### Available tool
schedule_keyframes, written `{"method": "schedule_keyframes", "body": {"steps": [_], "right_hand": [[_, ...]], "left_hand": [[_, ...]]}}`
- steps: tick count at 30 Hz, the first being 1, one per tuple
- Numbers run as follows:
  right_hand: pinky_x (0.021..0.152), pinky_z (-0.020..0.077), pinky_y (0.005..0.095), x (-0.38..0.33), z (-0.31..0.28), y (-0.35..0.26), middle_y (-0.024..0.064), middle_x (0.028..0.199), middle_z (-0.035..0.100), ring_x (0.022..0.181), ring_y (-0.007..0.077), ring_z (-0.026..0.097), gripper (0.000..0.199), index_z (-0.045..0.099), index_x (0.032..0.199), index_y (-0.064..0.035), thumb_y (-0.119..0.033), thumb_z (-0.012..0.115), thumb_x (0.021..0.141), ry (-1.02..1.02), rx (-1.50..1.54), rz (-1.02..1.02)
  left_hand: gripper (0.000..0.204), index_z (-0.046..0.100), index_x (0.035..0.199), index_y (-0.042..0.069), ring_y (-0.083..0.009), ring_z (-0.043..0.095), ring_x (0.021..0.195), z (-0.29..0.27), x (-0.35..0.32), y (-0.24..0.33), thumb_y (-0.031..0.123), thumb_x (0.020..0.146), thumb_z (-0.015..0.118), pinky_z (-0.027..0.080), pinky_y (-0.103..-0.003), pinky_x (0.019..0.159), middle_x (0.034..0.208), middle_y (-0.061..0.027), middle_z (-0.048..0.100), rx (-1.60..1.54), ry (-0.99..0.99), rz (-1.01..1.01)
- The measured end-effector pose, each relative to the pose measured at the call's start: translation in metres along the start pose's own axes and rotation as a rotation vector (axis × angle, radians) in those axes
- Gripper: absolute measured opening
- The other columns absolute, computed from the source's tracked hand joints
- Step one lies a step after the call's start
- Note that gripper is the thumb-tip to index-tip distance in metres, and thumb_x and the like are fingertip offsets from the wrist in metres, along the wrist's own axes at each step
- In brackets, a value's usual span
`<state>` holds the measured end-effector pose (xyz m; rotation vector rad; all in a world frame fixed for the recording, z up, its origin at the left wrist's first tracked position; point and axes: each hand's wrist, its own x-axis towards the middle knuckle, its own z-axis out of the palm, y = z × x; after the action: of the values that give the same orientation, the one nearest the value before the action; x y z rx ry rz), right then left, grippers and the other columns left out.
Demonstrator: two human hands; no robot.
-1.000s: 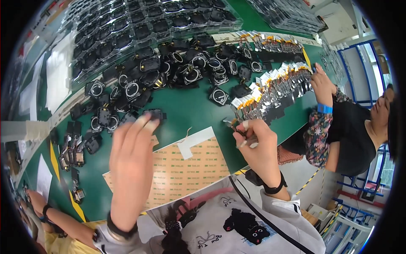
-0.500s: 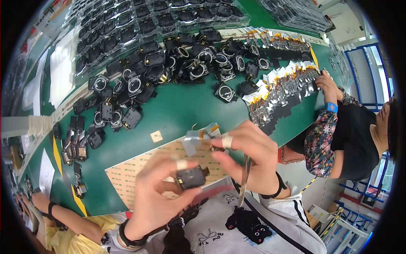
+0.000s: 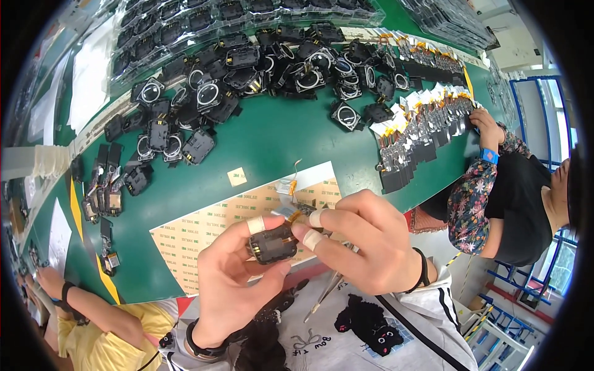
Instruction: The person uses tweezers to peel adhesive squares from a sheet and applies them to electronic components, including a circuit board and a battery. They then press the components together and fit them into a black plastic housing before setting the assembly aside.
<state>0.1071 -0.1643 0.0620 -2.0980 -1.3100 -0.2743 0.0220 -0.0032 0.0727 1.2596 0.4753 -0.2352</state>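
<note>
My left hand (image 3: pixel 223 272) grips a small black plastic housing (image 3: pixel 273 246) between thumb and fingers, over the lower edge of the patterned adhesive sheet (image 3: pixel 204 238). White tape wraps one of its fingers. At the housing's upper right edge, my right hand (image 3: pixel 368 244) pinches a small circuit piece with an orange-and-silver flex cable (image 3: pixel 291 188) and a thin wire sticking up. Its fingertips touch or nearly touch the housing; the exact contact is hidden. Metal tweezers (image 3: pixel 323 299) stick out below the right palm, tucked in that hand. Two right fingers carry tape.
Black housings with round rings (image 3: pixel 207 94) lie piled across the green table (image 3: pixel 266 139). Rows of circuit pieces (image 3: pixel 427 127) lie at right, beside a co-worker's hand (image 3: pixel 487 127). Clear trays (image 3: pixel 204 21) stand behind. A loose square (image 3: pixel 236 177) lies near the sheet. Another person's arm (image 3: pixel 99 309) is at left.
My right hand has brought the circuit piece left and down against the housing. The left hand has steadied and tilted the housing slightly. The view has shifted a little.
</note>
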Motion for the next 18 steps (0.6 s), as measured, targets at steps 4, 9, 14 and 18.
{"method": "schedule_keyframes", "body": {"steps": [4, 9, 14, 18], "right_hand": [[0.043, 0.0388, 0.0243, 0.002, -0.004, -0.006, 0.0054, 0.078, 0.055, 0.061, 0.0179, 0.050, 0.024, 0.062, 0.075, -0.0016, -0.007, 0.071, 0.053, -0.057, -0.057, -0.018], [0.043, 0.0381, 0.0247, 0.002, -0.002, -0.010, 0.0056, 0.078, 0.055, 0.061, 0.0177, 0.050, 0.026, 0.062, 0.074, 0.0009, -0.008, 0.069, 0.051, -0.067, -0.135, -0.040], [0.043, 0.0378, 0.0244, 0.005, -0.006, -0.012, 0.0059, 0.078, 0.055, 0.062, 0.0179, 0.050, 0.025, 0.062, 0.074, 0.0017, -0.008, 0.069, 0.051, -0.122, -0.126, -0.039], [0.044, 0.0384, 0.0246, 0.004, -0.005, -0.011, 0.0063, 0.078, 0.055, 0.062, 0.0183, 0.050, 0.025, 0.062, 0.074, 0.0022, -0.007, 0.068, 0.051, -0.142, -0.103, -0.050]], "left_hand": [[0.037, 0.050, 0.111, -0.005, -0.0160, 0.058, 0.092, 0.000, 0.001, -0.005, -0.014, 0.075, 0.052, 0.053, -0.024, 0.073, 0.102, -0.0131, 0.057, -0.061, 0.015, 0.012], [0.030, 0.051, 0.108, -0.006, -0.0179, 0.058, 0.092, 0.005, 0.003, -0.008, -0.014, 0.080, 0.046, 0.054, -0.028, 0.075, 0.103, -0.0142, 0.057, -0.163, 0.082, 0.004], [0.026, 0.055, 0.103, -0.007, -0.0177, 0.059, 0.090, 0.003, 0.004, -0.013, -0.014, 0.079, 0.047, 0.056, -0.027, 0.073, 0.101, -0.0141, 0.058, -0.153, 0.099, 0.004], [0.025, 0.055, 0.101, -0.007, -0.0175, 0.060, 0.088, 0.004, 0.004, -0.014, -0.014, 0.078, 0.048, 0.056, -0.027, 0.072, 0.100, -0.0142, 0.058, -0.170, 0.109, -0.006]]}}
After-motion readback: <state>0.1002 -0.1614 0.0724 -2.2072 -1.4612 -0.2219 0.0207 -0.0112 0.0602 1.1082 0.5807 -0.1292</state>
